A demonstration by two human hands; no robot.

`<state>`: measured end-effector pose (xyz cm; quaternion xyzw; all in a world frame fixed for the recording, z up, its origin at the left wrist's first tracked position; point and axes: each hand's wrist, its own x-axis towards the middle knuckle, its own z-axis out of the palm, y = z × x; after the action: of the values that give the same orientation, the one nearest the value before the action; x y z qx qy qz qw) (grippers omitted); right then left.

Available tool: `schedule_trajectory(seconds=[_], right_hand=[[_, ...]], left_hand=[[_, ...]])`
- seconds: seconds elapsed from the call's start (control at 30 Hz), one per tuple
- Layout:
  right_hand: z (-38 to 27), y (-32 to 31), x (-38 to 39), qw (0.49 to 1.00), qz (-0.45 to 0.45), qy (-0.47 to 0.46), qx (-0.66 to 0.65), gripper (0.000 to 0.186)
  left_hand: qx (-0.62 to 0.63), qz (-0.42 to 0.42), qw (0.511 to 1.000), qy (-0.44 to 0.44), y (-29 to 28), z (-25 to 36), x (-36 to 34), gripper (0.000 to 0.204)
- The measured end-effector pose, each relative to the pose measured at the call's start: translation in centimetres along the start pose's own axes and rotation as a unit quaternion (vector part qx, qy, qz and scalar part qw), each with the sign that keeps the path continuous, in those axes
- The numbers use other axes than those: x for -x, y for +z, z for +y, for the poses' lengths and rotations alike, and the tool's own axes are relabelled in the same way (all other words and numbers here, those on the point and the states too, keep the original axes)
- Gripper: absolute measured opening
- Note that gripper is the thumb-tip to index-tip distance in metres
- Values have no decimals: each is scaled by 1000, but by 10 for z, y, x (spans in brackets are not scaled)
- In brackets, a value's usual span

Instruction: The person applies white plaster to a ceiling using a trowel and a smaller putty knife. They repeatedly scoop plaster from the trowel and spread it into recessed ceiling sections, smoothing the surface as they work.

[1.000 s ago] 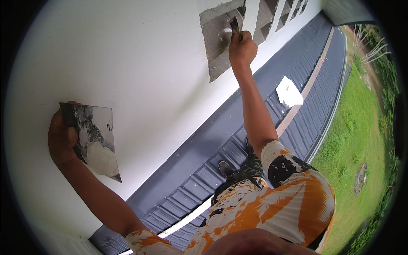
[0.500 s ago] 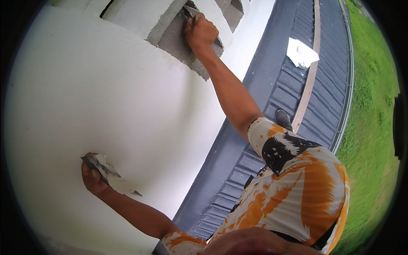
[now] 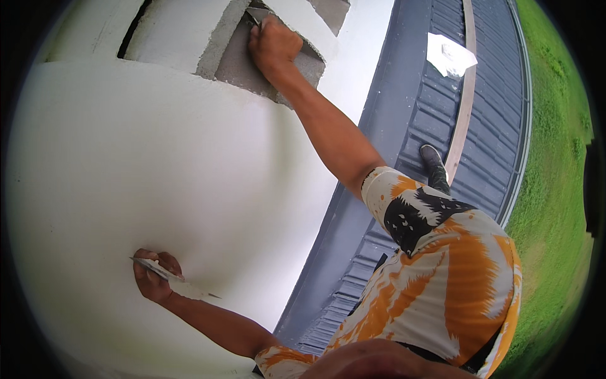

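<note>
A flat, thin-edged plate [image 3: 165, 270] smeared with white filler, perhaps a wide scraper, is gripped in my left hand [image 3: 150, 278] before the white wall [image 3: 189, 158]. It is turned nearly edge-on, its pointed end towards my forearm. At the top, my right hand [image 3: 275, 45] reaches into a grey recess [image 3: 240, 63] with rough concrete edges. Its closed fingers hold a small metal-bladed tool [image 3: 254, 19], seemingly a putty knife. The blade is against or very near the recess's inner corner; most of the handle is hidden in my fist.
To the right runs a dark ribbed metal roof [image 3: 435, 114] with a wooden plank [image 3: 464, 114] along it. White sheeting with a pale lump [image 3: 451, 55] lies beside the plank. My shoe [image 3: 432, 155] is on the roof. Grass [image 3: 555, 189] lies beyond the roof edge.
My left hand has tilted the plate from its broad face to nearly edge-on. My right hand stays in the recess with the tool; the whole view has shifted a little.
</note>
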<state>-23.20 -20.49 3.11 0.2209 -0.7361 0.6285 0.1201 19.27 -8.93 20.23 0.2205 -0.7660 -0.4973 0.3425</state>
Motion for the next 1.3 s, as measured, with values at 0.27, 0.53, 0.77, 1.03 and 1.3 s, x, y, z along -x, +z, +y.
schedule_trajectory(seconds=[0.27,0.53,0.77,1.03,1.3], right_hand=[[-2,22,6,998,37,22,-44,20],[3,25,2,996,80,39,-27,19],[-8,30,6,994,85,14,-73,18],[20,15,2,994,104,27,-24,20],[57,-44,13,999,28,15,-33,26]], left_hand=[[31,-96,995,-12,20,6,-20,28],[6,-82,997,-7,19,4,-18,29],[-20,-59,998,-1,22,3,-14,29],[-24,-59,998,17,20,1,-16,27],[12,-97,995,22,12,0,-15,28]])
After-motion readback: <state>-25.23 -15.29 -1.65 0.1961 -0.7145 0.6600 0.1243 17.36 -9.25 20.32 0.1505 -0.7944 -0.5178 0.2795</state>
